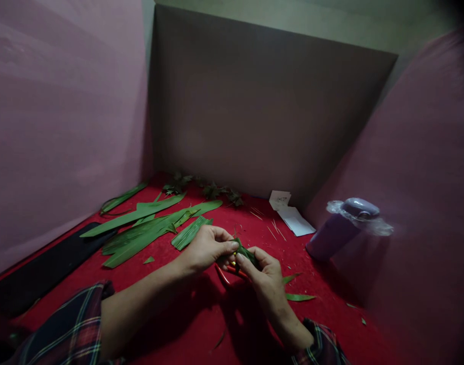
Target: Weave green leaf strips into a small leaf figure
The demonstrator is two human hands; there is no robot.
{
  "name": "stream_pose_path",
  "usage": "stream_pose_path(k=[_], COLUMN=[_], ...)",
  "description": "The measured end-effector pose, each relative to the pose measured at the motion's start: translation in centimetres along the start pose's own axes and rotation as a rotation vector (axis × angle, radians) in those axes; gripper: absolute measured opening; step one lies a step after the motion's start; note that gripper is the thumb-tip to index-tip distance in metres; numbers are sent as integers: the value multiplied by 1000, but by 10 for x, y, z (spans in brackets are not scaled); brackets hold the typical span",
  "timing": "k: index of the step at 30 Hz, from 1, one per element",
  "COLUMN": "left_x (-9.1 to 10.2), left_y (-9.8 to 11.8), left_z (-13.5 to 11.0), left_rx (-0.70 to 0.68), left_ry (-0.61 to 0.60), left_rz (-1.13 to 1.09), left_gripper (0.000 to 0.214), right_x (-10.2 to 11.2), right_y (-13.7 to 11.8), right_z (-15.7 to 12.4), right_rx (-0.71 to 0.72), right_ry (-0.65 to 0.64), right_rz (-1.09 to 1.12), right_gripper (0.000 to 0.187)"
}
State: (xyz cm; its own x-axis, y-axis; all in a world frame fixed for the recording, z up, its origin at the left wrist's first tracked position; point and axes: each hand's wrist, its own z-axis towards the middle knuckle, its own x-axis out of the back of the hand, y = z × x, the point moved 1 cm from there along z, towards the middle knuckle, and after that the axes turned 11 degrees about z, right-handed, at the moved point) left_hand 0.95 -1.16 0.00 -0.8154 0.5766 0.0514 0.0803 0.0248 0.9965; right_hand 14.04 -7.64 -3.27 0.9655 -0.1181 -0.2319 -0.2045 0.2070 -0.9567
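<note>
Between my two hands is a small folded green leaf [247, 255], held above the red cloth. My left hand [209, 248] pinches its left end between thumb and fingers. My right hand [264, 274] grips the other end, thumb pressed on top. Part of the leaf is hidden by my fingers. Just below and behind the hands shows a red-orange handle loop [222, 275], mostly covered, perhaps of scissors. To the left of my left hand lies a cut, ribbed piece of leaf [191, 232]. Thin leaf scraps [300, 297] lie right of my right hand.
Long green leaves [152, 235] spread over the red cloth [201, 314] at left, beside a dark flat strip [38, 268]. Leafy sprigs [213, 190], thin sticks [257, 215] and white papers [296, 221] lie at the back. A purple bottle [334, 233] stands right. Panels enclose three sides.
</note>
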Motion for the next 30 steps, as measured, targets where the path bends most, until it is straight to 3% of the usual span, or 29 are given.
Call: stream_pose_path(k=[4,11,18,25,30], left_x=[0,2,3,1,-2], left_y=[-1,2,0,4,7], left_z=[1,1,2,-1,-4], left_rx=[0,29,18,12,-1], left_ry=[30,-65,-42,-23,-21], left_rz=[3,-33,-15,64,101], left_gripper=[30,30,28,25,26], right_x=[-3,-8,-4,0,1], right_y=[-2,-6,-3,-10,-7], right_z=[-1,-3,0,4,4], right_rx=[19,-13,-61,69,62], right_ry=[32,18,-15,31,30], right_rz=[50,191,159,-8,-38], right_gripper=[17,14,19,22,23])
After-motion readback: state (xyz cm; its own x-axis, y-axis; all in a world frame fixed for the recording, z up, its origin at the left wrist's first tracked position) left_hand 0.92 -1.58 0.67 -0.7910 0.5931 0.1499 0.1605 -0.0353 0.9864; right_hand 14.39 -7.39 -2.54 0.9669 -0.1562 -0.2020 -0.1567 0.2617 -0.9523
